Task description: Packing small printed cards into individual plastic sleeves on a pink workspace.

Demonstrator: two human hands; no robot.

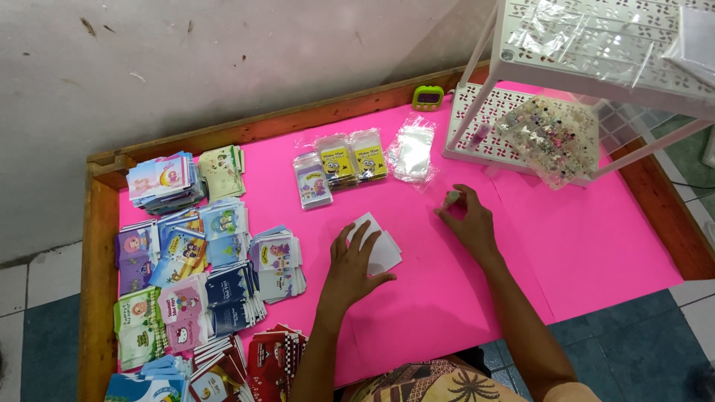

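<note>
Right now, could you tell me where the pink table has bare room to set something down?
The widest bare patch is right of the right hand, below the white rack and reaching the table's wooden rim. A smaller one lies between the hands and the near edge. The left side is crowded with card stacks; packets fill the back middle.

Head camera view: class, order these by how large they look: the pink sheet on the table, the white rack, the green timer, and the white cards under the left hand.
1. Pink sheet
2. White rack, though nearness to the camera enlarges it
3. White cards
4. Green timer
</note>
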